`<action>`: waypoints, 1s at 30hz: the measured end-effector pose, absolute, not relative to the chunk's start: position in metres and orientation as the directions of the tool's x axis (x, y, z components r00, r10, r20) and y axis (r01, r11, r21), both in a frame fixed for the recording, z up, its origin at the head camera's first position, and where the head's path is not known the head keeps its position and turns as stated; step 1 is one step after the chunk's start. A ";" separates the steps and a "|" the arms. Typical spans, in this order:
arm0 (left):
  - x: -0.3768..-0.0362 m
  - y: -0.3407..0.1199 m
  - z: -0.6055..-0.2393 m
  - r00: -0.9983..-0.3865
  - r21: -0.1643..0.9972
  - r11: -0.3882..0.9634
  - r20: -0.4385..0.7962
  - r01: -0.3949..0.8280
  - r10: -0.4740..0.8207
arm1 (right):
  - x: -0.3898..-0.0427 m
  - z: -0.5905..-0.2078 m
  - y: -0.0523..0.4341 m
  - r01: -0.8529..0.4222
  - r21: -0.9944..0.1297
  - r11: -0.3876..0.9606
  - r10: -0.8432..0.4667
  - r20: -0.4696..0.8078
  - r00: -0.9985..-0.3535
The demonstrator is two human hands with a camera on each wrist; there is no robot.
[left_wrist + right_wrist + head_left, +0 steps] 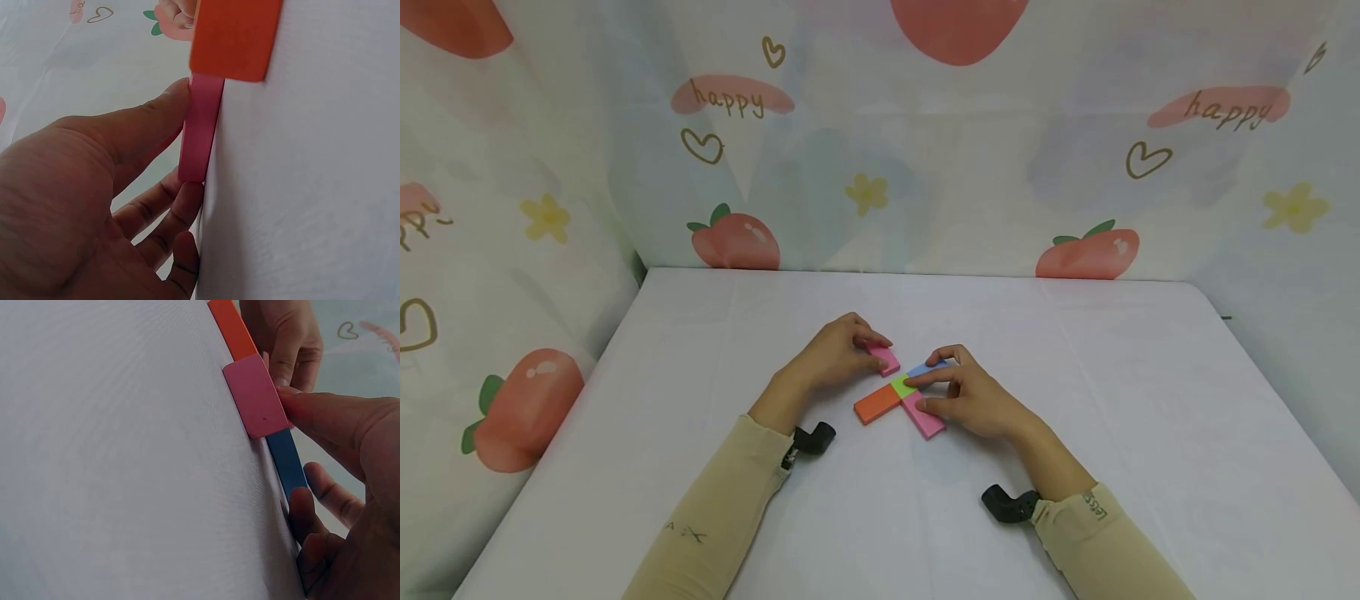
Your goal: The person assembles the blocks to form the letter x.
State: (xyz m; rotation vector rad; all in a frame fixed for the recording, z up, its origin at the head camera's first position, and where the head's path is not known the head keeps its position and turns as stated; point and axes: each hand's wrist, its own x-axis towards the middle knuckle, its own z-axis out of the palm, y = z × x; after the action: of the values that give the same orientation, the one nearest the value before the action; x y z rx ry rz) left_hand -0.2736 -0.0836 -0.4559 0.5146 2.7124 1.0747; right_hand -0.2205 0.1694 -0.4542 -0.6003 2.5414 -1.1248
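Observation:
My left hand (pixel 835 350) pinches a pink block (pixel 883 357) by its edges, close above the table. Just to its right lie joined blocks: an orange block (pixel 877 404), a small green block (pixel 901 385), a second pink block (pixel 923 416) and a blue block (pixel 927 367). Over these lies my right hand (pixel 973 396), thumb on the second pink block, index finger on the green one, another finger by the blue one. In the right wrist view, fingertips touch the end of the blue block (pixel 287 462). The left wrist view shows the left thumb against the held pink block (pixel 201 128).
A white cloth covers the table (pixel 1075 333). Behind and to the left hangs a patterned curtain (pixel 865 125) with fruit and flower prints. Black wrist cameras stick out by both sleeves, the left one (pixel 815 438) and the right one (pixel 1009 504).

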 end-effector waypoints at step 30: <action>-0.272 -0.081 -0.456 -0.910 0.705 0.662 -0.058 0.255 0.411 | -0.221 -0.454 0.170 -0.241 -0.758 0.606 -0.482 -0.109 -0.870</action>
State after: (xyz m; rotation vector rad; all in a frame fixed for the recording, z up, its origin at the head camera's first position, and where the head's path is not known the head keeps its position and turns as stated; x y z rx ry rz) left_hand -0.2725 -0.0807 -0.4562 0.5414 2.6660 1.0831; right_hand -0.2210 0.1698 -0.4542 -0.5868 2.5331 -1.1291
